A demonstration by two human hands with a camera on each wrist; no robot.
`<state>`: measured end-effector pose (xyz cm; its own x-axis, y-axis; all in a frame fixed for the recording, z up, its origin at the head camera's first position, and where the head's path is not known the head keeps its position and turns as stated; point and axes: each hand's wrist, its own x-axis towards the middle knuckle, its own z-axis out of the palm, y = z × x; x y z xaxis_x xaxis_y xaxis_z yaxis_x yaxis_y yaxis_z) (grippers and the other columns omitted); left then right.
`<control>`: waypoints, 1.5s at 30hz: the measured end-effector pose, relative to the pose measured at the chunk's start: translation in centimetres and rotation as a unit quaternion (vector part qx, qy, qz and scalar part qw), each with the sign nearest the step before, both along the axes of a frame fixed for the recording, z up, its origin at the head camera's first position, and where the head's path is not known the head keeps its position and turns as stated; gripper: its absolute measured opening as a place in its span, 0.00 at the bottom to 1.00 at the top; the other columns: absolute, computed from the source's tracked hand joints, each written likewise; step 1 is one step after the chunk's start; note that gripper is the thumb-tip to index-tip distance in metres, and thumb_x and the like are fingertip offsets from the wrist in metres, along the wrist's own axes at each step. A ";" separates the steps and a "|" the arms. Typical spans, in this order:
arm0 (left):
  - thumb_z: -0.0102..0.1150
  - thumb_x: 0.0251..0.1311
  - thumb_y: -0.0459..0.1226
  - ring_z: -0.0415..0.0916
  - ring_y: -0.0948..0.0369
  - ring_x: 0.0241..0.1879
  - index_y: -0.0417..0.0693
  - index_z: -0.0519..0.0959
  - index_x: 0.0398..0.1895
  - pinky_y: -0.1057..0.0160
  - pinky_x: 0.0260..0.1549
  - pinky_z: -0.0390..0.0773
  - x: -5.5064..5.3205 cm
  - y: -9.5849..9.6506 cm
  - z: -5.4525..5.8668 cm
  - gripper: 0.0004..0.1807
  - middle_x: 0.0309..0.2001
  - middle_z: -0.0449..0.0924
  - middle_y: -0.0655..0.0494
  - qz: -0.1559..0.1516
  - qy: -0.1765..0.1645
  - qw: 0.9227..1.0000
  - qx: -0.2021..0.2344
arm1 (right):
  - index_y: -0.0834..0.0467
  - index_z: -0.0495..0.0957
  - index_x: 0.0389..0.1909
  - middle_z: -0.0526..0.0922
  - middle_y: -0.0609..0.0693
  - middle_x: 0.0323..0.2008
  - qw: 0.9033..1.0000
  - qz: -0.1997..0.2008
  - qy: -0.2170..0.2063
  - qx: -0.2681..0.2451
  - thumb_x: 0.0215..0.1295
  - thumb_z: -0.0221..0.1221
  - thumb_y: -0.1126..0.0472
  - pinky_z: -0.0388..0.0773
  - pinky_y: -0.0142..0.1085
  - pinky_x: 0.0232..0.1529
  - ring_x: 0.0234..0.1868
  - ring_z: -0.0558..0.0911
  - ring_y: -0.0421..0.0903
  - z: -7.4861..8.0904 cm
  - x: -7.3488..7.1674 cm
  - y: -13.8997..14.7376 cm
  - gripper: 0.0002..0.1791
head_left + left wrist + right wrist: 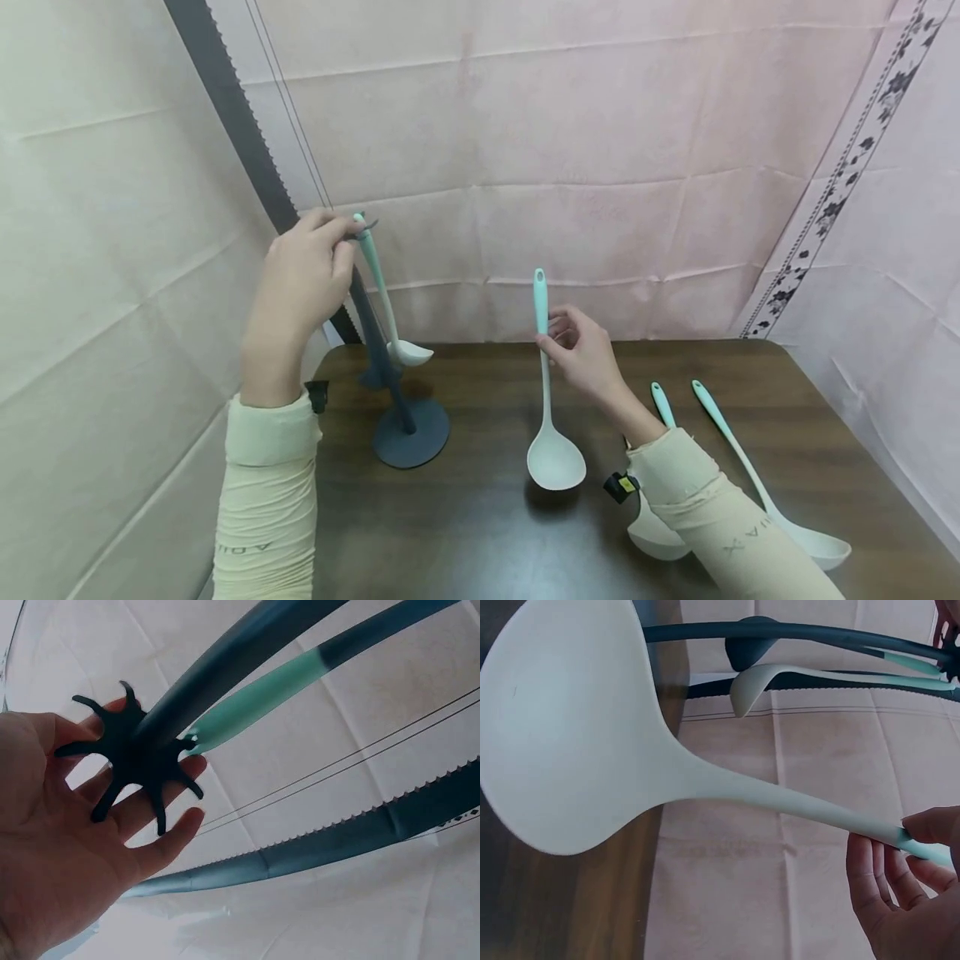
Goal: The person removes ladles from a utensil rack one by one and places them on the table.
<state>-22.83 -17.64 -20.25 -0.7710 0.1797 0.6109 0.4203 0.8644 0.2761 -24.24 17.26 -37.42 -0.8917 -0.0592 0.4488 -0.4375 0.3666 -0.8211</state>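
My left hand [303,271] grips the top of a dark blue utensil stand [410,433], its fingers about the hooked crown [142,750]. From that crown hangs a white ladle [411,353] with a mint handle. A dark-headed utensil [750,646] with a green handle [262,697] hangs there too, mostly behind the pole in the head view. My right hand [585,346] pinches another white ladle [555,458] where the mint handle meets the white shaft. This ladle is upright, bowl down, just above the tabletop.
Two more white, mint-handled utensils lie at the right of the brown table [480,533]: one utensil [656,533] partly under my right forearm, the other utensil [817,546] beyond it. Pale cloth [585,167] hangs behind and at both sides.
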 end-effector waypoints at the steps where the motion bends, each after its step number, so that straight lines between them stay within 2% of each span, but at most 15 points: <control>1: 0.35 0.78 0.38 0.74 0.49 0.37 0.47 0.82 0.66 0.50 0.37 0.69 0.1 0.0 0.2 0.27 0.68 0.76 0.49 0.000 -0.008 1.000 0.000 | 0.61 0.79 0.56 0.86 0.57 0.38 1.000 0.000 -0.004 -0.002 0.69 0.68 0.67 0.86 0.38 0.31 0.32 0.86 0.53 -0.1 -0.1 0.1 0.17; 3: 0.34 0.78 0.37 0.75 0.46 0.42 0.47 0.82 0.66 0.49 0.42 0.71 0.3 -0.1 0.4 0.27 0.69 0.76 0.49 0.000 -0.020 1.000 -0.002 | 0.62 0.79 0.56 0.86 0.59 0.38 1.000 0.000 -0.007 -0.006 0.69 0.68 0.66 0.88 0.42 0.32 0.33 0.87 0.53 -0.3 -0.4 0.2 0.17; 5: 0.34 0.78 0.37 0.75 0.44 0.51 0.47 0.83 0.66 0.45 0.54 0.72 0.6 -0.2 0.6 0.28 0.70 0.75 0.50 0.002 -0.030 1.000 -0.003 | 0.63 0.79 0.56 0.86 0.59 0.39 1.000 0.000 -0.010 -0.006 0.69 0.68 0.66 0.88 0.45 0.33 0.34 0.87 0.53 -0.5 -0.6 0.3 0.17; 7: 0.33 0.78 0.37 0.74 0.43 0.55 0.48 0.82 0.67 0.43 0.59 0.70 0.6 -0.3 0.5 0.28 0.70 0.75 0.49 0.004 -0.033 0.999 -0.002 | 0.65 0.79 0.57 0.86 0.62 0.40 1.000 0.000 -0.019 -0.010 0.69 0.68 0.66 0.88 0.42 0.32 0.35 0.87 0.58 -0.5 -0.5 0.4 0.17; 9: 0.33 0.78 0.39 0.74 0.43 0.57 0.49 0.82 0.68 0.41 0.61 0.69 0.4 -0.3 0.3 0.28 0.70 0.74 0.49 0.006 -0.029 1.000 0.003 | 0.67 0.79 0.58 0.86 0.64 0.40 0.999 0.002 -0.029 -0.017 0.70 0.67 0.67 0.86 0.38 0.31 0.36 0.87 0.59 -0.9 -0.6 0.6 0.18; 12: 0.33 0.79 0.42 0.74 0.45 0.53 0.51 0.82 0.67 0.41 0.51 0.72 0.0 -0.3 -0.3 0.28 0.68 0.75 0.49 0.011 -0.015 1.000 0.018 | 0.67 0.78 0.59 0.86 0.64 0.41 0.999 0.000 -0.045 -0.024 0.71 0.67 0.67 0.85 0.32 0.31 0.37 0.87 0.59 -1.3 -0.7 1.0 0.18; 16: 0.38 0.80 0.53 0.75 0.44 0.57 0.52 0.83 0.65 0.37 0.56 0.73 -0.5 0.1 -1.1 0.28 0.65 0.77 0.49 0.025 0.009 0.999 0.040 | 0.63 0.79 0.57 0.86 0.59 0.40 0.998 -0.016 -0.060 -0.024 0.71 0.67 0.65 0.87 0.35 0.33 0.37 0.86 0.52 -2.1 -1.2 1.5 0.17; 19: 0.44 0.77 0.61 0.77 0.43 0.56 0.50 0.86 0.59 0.37 0.57 0.74 -1.1 0.7 -1.8 0.31 0.61 0.80 0.49 0.035 0.050 0.996 0.059 | 0.62 0.79 0.56 0.86 0.59 0.40 0.997 -0.022 -0.072 -0.034 0.70 0.67 0.65 0.87 0.37 0.34 0.38 0.86 0.53 -2.6 -1.3 1.9 0.16; 22: 0.52 0.74 0.62 0.80 0.43 0.52 0.46 0.89 0.51 0.38 0.58 0.74 -1.9 1.3 -2.4 0.31 0.54 0.84 0.48 0.039 0.112 0.990 0.082 | 0.63 0.79 0.55 0.86 0.59 0.39 0.996 -0.020 -0.081 -0.037 0.70 0.67 0.66 0.88 0.38 0.34 0.39 0.85 0.56 -3.1 -1.4 2.2 0.15; 25: 0.57 0.72 0.59 0.82 0.45 0.52 0.44 0.89 0.44 0.39 0.69 0.66 -2.6 1.8 -2.9 0.28 0.47 0.86 0.47 0.045 0.171 0.979 0.099 | 0.64 0.79 0.56 0.86 0.59 0.40 0.995 -0.019 -0.090 -0.037 0.71 0.67 0.65 0.88 0.37 0.35 0.39 0.85 0.53 -3.6 -1.4 2.5 0.16; 28: 0.59 0.71 0.57 0.82 0.47 0.54 0.43 0.89 0.40 0.41 0.76 0.54 -3.0 2.0 -3.1 0.26 0.44 0.87 0.48 0.055 0.203 0.971 0.109 | 0.64 0.79 0.57 0.86 0.59 0.41 0.994 -0.019 -0.098 -0.032 0.72 0.66 0.64 0.88 0.36 0.35 0.39 0.85 0.49 -4.0 -1.4 2.7 0.17; 31: 0.61 0.70 0.56 0.83 0.47 0.53 0.42 0.89 0.38 0.42 0.75 0.58 -3.2 2.2 -3.1 0.25 0.43 0.86 0.47 0.062 0.220 0.967 0.115 | 0.65 0.79 0.57 0.86 0.60 0.41 0.994 -0.022 -0.105 -0.030 0.72 0.66 0.63 0.87 0.36 0.35 0.39 0.85 0.51 -4.5 -1.6 2.9 0.17; 36: 0.61 0.70 0.52 0.81 0.44 0.46 0.41 0.88 0.37 0.43 0.63 0.72 -3.4 2.4 -3.1 0.21 0.41 0.85 0.46 0.074 0.232 0.963 0.113 | 0.64 0.79 0.57 0.86 0.60 0.40 0.992 -0.032 -0.119 -0.026 0.73 0.65 0.63 0.86 0.36 0.34 0.42 0.85 0.63 -5.3 -1.7 3.4 0.16; 38: 0.61 0.70 0.48 0.79 0.44 0.43 0.41 0.88 0.36 0.43 0.58 0.75 -3.4 2.5 -3.1 0.18 0.40 0.84 0.46 0.077 0.236 0.962 0.114 | 0.63 0.79 0.57 0.86 0.60 0.40 0.991 -0.037 -0.128 -0.023 0.73 0.65 0.63 0.87 0.39 0.35 0.43 0.85 0.65 -5.6 -1.7 3.6 0.16; 45: 0.59 0.65 0.40 0.78 0.44 0.41 0.41 0.88 0.36 0.42 0.59 0.74 -3.3 2.7 -3.2 0.13 0.40 0.83 0.46 0.084 0.230 0.963 0.115 | 0.62 0.79 0.56 0.86 0.58 0.40 0.986 -0.042 -0.158 -0.019 0.73 0.66 0.62 0.87 0.58 0.44 0.38 0.86 0.60 -6.9 -1.7 4.0 0.16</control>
